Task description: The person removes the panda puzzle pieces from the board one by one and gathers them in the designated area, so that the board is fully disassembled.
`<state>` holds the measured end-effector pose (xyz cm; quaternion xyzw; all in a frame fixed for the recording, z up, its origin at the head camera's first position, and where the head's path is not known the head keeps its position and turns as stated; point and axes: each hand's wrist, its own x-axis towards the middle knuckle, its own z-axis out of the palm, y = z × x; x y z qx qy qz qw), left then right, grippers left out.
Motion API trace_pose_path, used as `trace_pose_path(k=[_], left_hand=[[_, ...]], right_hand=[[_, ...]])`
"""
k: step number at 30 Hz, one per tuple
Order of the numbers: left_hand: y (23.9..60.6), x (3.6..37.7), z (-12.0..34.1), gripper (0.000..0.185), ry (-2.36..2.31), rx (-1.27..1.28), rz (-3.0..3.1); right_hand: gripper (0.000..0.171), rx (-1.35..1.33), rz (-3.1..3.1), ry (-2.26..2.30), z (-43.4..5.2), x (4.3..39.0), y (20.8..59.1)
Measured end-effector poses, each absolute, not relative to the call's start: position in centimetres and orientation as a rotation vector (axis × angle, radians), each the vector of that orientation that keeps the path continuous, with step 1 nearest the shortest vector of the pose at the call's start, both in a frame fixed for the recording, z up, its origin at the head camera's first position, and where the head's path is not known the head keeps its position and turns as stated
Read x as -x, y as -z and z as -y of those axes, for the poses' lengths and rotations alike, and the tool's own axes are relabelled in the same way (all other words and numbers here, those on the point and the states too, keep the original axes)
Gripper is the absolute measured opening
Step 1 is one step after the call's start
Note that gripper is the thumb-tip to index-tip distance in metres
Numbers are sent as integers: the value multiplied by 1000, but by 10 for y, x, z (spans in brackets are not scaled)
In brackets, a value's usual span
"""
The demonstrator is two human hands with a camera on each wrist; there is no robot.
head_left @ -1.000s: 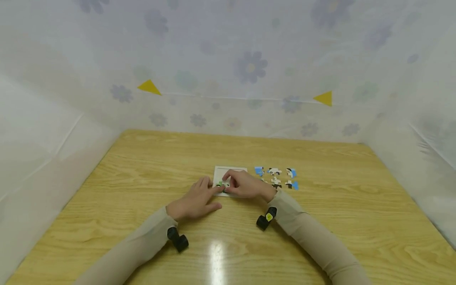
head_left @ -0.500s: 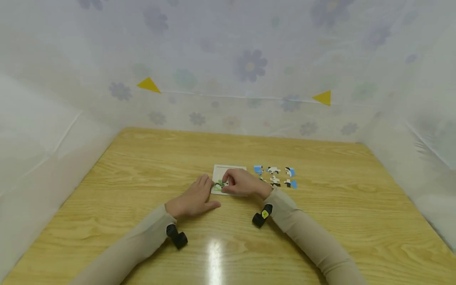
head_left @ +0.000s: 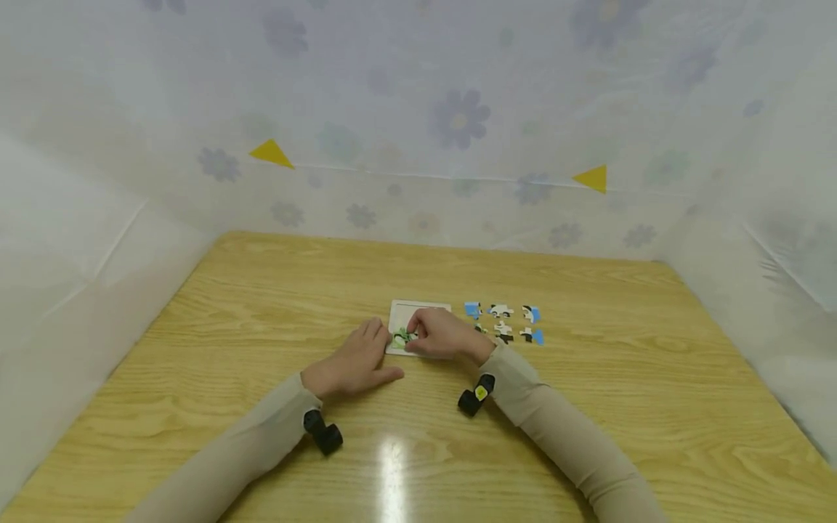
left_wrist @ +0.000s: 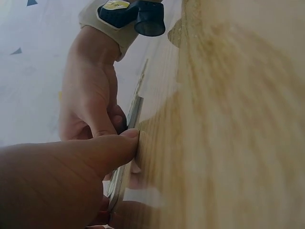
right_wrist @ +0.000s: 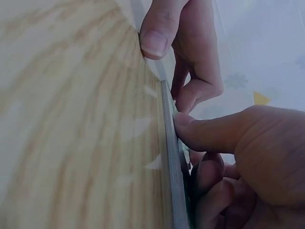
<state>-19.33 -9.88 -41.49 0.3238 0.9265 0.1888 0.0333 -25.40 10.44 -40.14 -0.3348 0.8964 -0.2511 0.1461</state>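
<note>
Looking from the head: left hand [head_left: 353,363] lies flat on the wooden table [head_left: 261,327], fingers relaxed, fingertips at the left edge of the white puzzle tray [head_left: 408,311].
Right hand: right hand [head_left: 441,335] sits over the tray, fingers curled, pinching a green puzzle piece [head_left: 402,337] at the tray's near left corner.
Loose pieces: loose pieces [head_left: 503,322] lie just right of the tray.
Left wrist view: thumb tip touches the tray's edge [left_wrist: 132,117].
Right wrist view: thumb [right_wrist: 205,133] presses the tray rim [right_wrist: 172,157]; other fingers curl behind it.
</note>
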Motion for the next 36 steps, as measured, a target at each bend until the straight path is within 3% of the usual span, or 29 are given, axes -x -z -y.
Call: trace_pose_path(k=[36], left_hand=[[412, 188, 101, 41, -605, -1003, -2839]], right_hand=[[25, 987, -2589, 615, -97, 248, 394]])
